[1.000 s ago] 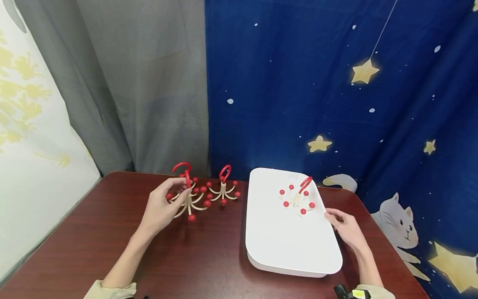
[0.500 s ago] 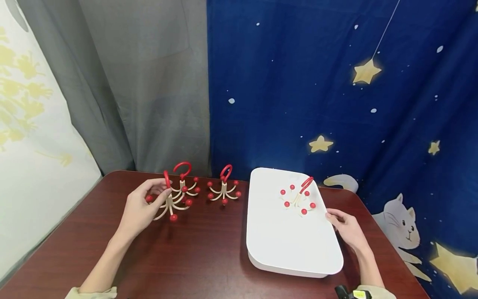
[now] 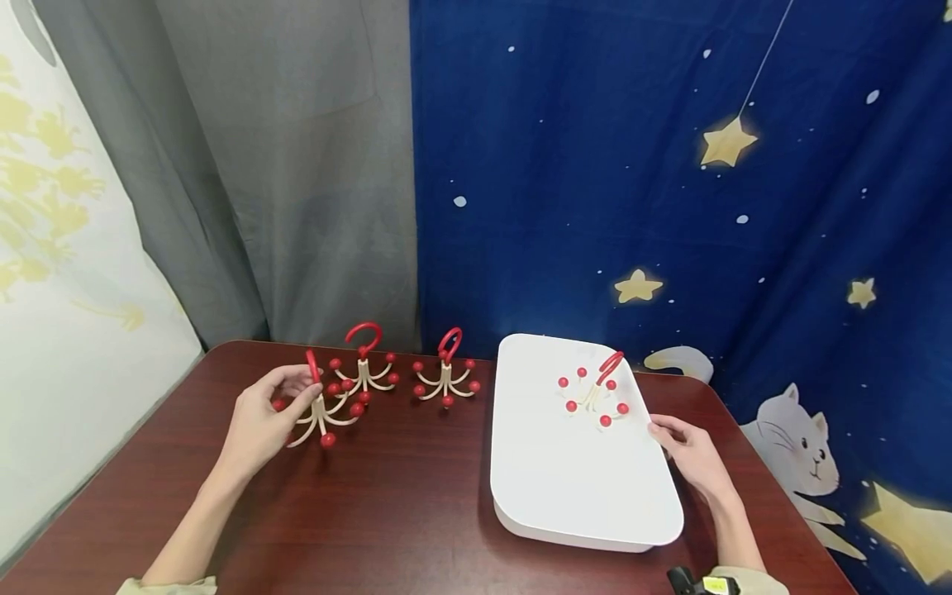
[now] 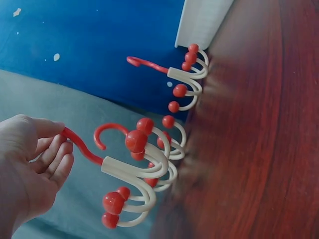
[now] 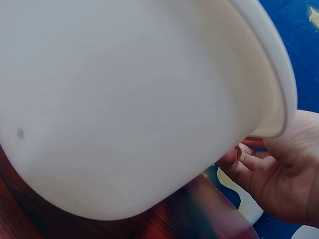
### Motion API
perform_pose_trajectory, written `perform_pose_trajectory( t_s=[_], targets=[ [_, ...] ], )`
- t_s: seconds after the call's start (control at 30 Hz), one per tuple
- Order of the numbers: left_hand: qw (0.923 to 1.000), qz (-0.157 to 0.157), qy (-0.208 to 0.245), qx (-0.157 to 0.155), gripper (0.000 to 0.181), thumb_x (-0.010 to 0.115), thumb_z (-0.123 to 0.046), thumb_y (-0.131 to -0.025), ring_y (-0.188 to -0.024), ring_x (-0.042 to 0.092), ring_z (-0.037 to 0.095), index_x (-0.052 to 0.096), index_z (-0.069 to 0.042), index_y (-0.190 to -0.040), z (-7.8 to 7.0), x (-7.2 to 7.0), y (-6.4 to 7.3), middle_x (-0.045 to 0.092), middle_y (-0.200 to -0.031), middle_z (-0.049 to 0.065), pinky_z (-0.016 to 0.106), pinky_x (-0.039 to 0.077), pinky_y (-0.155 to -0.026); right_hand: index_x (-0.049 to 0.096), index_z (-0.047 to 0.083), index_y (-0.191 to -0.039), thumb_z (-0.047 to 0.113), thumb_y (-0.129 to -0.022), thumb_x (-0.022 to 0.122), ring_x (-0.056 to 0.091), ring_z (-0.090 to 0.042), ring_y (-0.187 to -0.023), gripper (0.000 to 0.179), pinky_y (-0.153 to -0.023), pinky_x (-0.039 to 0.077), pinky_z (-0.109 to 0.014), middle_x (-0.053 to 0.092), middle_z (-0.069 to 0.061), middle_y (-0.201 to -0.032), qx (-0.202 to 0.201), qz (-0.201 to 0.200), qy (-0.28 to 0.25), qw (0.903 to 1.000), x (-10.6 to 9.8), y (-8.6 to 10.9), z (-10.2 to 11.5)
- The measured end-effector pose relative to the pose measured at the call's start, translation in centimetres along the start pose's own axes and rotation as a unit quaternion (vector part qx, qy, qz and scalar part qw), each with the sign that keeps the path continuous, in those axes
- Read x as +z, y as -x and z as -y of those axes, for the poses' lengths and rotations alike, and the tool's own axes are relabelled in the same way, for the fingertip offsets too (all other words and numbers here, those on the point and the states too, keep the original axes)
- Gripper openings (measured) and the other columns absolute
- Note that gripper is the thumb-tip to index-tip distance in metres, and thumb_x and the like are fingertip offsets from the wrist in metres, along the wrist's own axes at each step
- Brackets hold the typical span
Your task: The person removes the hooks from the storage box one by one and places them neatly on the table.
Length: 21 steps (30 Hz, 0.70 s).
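Observation:
My left hand [image 3: 260,421] pinches the red hook of a cream octopus-style hanger [image 3: 320,409] between thumb and fingers; its curved arms end in red balls. In the left wrist view this hanger [image 4: 124,169] hangs hook towards the hand; whether it touches the table I cannot tell. Just behind stands a second such hanger [image 3: 364,372], and right of it a third [image 3: 445,376]. Another hanger [image 3: 595,395] stands in the white tray [image 3: 573,479], near its far right side. My right hand [image 3: 695,459] grips the tray's right rim; in the right wrist view the thumb is hidden.
The dark red wooden table [image 3: 387,496] stretches between the left arm and the tray. Close behind its far edge hang a grey curtain [image 3: 335,207] and a blue curtain [image 3: 521,207] with stars. A white panel [image 3: 74,330] stands along the left edge.
My left hand has carried its hanger left and slightly towards me, away from in front of the second hanger. The right hand and the tray stay where they were.

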<state>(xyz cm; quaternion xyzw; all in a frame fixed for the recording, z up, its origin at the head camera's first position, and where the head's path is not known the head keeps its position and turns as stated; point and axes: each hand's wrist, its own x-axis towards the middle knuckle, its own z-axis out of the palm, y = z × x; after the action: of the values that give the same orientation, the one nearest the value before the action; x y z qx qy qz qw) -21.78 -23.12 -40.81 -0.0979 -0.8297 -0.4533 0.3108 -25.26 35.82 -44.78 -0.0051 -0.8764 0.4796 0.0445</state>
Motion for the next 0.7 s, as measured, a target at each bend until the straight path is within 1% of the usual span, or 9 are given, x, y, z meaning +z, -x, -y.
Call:
perform_pose_trajectory(
  t_s=[0.17,0.33,0.47,0.7],
  targets=[
    [0.9998,0.014,0.000,-0.014,0.020,0.076,-0.004,-0.089,-0.078,0.059,-0.003,0.070,0.001,-0.107,0.7,0.2,0.3,0.070,-0.087,0.010,0.011,0.045,-0.071,0.054,-0.011,-0.136,0.022,-0.105,0.058,0.064,-0.014,-0.084,0.046,-0.072,0.055,-0.027,0.066,-0.026,-0.119,-0.002,0.000,-0.006,1.0000,0.1,0.0,-0.1],
    [0.9995,0.023,-0.009,-0.018,0.019,0.076,-0.003,-0.090,-0.078,0.059,-0.003,0.070,0.000,-0.107,1.3,0.4,0.7,0.069,-0.087,0.009,0.011,0.044,-0.071,0.054,-0.010,-0.136,0.023,-0.105,0.058,0.064,-0.015,-0.085,0.046,-0.072,0.055,-0.027,0.066,-0.027,-0.120,-0.001,-0.001,-0.008,1.0000,0.1,0.1,0.0],
    [0.9995,0.023,-0.017,-0.015,0.019,0.076,-0.004,-0.090,-0.078,0.058,-0.003,0.070,0.000,-0.107,1.7,0.5,0.9,0.069,-0.086,0.008,0.011,0.043,-0.071,0.054,-0.010,-0.136,0.024,-0.105,0.058,0.064,-0.015,-0.085,0.047,-0.072,0.055,-0.027,0.066,-0.027,-0.120,0.000,0.000,-0.011,0.9999,0.1,0.1,0.1],
    [0.9996,0.015,-0.015,-0.018,0.019,0.076,-0.003,-0.089,-0.079,0.058,-0.003,0.070,0.000,-0.107,1.7,0.5,1.1,0.070,-0.087,0.009,0.012,0.044,-0.071,0.054,-0.010,-0.137,0.024,-0.105,0.058,0.062,-0.016,-0.084,0.047,-0.071,0.054,-0.027,0.065,-0.026,-0.120,0.001,-0.001,-0.004,1.0000,0.1,0.0,0.0]
  ],
)
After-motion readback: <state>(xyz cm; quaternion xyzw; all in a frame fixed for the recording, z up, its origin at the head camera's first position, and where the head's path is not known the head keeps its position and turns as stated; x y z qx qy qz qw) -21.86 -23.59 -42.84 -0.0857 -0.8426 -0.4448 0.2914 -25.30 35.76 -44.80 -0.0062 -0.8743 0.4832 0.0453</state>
